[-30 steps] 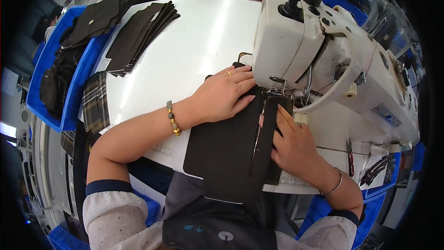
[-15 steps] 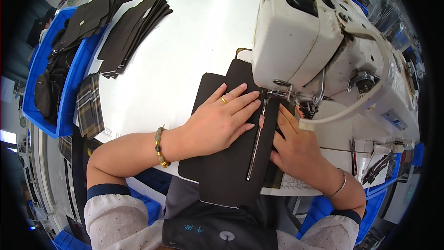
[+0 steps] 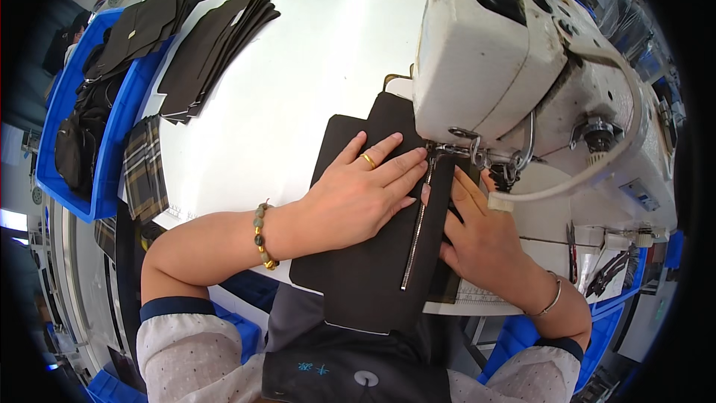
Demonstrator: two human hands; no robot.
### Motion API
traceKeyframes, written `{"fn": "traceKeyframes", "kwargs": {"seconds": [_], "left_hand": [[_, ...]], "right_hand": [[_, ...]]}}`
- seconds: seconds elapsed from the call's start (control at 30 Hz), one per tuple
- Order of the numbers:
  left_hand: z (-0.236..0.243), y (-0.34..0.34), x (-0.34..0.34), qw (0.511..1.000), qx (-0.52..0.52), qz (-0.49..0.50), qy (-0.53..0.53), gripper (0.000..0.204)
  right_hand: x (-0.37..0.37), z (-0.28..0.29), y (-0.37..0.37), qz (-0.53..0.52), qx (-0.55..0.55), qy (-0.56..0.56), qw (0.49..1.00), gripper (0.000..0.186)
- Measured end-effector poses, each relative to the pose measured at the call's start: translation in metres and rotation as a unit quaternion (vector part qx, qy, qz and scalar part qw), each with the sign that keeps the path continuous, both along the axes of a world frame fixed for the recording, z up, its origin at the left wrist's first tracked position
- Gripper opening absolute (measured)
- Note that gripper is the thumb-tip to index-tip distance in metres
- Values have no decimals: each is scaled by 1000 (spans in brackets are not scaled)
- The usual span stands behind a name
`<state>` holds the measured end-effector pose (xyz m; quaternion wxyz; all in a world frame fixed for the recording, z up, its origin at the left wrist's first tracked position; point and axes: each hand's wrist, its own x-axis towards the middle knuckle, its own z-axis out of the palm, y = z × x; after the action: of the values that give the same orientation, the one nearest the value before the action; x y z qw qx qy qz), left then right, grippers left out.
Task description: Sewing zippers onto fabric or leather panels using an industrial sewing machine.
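Observation:
A dark brown fabric panel (image 3: 358, 269) with notched corners lies under the sewing machine's needle area (image 3: 440, 149). A metal zipper (image 3: 415, 242) runs lengthwise along it. My left hand (image 3: 358, 186) rests flat on the panel left of the zipper, fingers spread and tips close to the presser foot. My right hand (image 3: 485, 235) holds the panel's right edge, its fingers stretched toward the needle. A fingertip shows beside the zipper, seemingly from a right finger passing beneath the strip. Plaid cloth (image 3: 445, 283) peeks out below that edge. The machine head hides the panel's far right part.
The white sewing machine (image 3: 485, 52) fills the upper right. A stack of dark fabric pieces (image 3: 212, 52) and folded plaid cloth (image 3: 145, 168) lie at left, beside a blue bin (image 3: 112, 172) of dark items. Scissors (image 3: 572, 254) lie on the right of the white table (image 3: 313, 45).
The panel and both hands have shifted very slightly right in the picture, along with the machine. Both hands keep nearly the same placement on the fabric.

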<state>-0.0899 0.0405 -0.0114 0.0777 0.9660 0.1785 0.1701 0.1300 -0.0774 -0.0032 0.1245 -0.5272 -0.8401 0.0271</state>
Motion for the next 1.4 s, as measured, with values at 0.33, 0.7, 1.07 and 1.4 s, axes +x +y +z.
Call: {"fn": "traceKeyframes", "kwargs": {"seconds": [0.33,0.7,1.07,1.4], "left_hand": [[0,3,4,1000,3,4,-3,48],[-1,2,6,1000,-12,7,-7,49],[9,-8,-5,994,100,-13,46,46],[8,-110,-57,996,51,-72,-8,39]], "right_hand": [[2,-4,2,-18,14,16,1000,65],[4,-6,3,-8,19,6,1000,67],[4,18,-24,70,64,-32,995,29],[8,31,-30,142,105,-17,984,16]]}}
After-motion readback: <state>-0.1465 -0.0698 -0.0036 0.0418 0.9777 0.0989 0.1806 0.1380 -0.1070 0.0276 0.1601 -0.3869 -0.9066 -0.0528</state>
